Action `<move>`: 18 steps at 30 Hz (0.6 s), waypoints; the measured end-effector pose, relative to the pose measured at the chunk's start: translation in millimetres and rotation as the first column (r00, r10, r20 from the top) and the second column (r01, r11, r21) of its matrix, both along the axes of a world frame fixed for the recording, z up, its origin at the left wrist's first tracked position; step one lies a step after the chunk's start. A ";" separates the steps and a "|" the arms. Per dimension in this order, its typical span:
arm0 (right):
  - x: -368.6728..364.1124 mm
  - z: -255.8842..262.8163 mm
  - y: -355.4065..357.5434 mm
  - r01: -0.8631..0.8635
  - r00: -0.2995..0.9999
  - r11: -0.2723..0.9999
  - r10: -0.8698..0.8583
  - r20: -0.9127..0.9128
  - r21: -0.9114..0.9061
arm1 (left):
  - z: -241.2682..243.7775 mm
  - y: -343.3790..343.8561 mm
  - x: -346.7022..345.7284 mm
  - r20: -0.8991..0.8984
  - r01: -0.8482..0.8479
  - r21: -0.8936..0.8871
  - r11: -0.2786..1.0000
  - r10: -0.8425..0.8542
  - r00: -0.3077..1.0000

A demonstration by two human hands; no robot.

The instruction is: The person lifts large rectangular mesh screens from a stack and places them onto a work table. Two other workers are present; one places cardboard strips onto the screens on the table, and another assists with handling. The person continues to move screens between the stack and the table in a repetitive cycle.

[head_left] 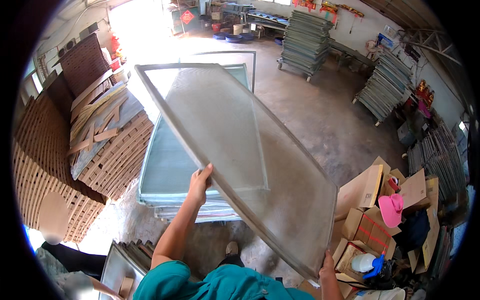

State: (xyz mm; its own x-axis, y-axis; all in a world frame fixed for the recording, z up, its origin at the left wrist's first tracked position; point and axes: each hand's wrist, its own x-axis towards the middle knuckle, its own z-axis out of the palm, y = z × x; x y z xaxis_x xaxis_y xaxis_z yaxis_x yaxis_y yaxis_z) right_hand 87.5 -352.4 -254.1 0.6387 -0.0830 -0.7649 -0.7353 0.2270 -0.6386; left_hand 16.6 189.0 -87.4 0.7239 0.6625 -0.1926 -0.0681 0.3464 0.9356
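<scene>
A large rectangular mesh screen in a grey frame (277,161) is held up at a slant in front of me. My left hand (200,183) grips its near long side around the middle. At its lower right corner, my right hand (327,265) holds the frame's edge, with the fingers partly hidden. Behind and below the raised screen lies a stack of similar framed screens (187,165) with pale blue-green mesh. A thin empty-looking frame (255,71) stands out past the stack's far end.
Slatted wooden panels (116,165) are piled at left, with loose wood strips on top. Open cardboard boxes (360,187), a pink hat (391,210) and a spray bottle (363,262) lie at right. Wheeled screen stacks (305,45) stand farther back. Another person's arm (103,288) shows at lower left.
</scene>
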 end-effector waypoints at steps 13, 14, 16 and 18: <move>-39.7 -52.8 109.1 0.003 0.970 0.982 0.043 -0.241 0.188 | -108.1 -58.2 -48.6 -0.361 -0.047 -0.095 0.994 0.010 0.932; -52.0 -49.8 122.0 -0.035 0.968 0.985 0.076 -0.239 0.169 | -122.5 -86.0 -76.0 -0.426 0.113 -0.128 0.985 -0.158 0.891; -76.9 -42.2 149.8 -0.101 0.966 0.986 0.130 -0.224 0.135 | -116.7 -161.7 -105.9 -0.472 0.051 -0.354 0.934 -0.225 0.852; -102.2 -46.1 165.1 -0.162 0.891 0.948 0.260 -0.373 0.275 | -132.5 -209.8 -135.8 -0.420 0.007 -0.607 0.795 -0.329 0.846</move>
State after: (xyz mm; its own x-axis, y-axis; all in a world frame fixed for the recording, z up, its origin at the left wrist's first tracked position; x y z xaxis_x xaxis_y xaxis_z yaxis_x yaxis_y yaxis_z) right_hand -14.7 -187.3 -300.2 0.2577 0.2284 -0.9388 -0.9628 0.1419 -0.2298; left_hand -119.3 -20.8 -220.0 0.5141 0.1900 -0.8364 0.4444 0.7750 0.4492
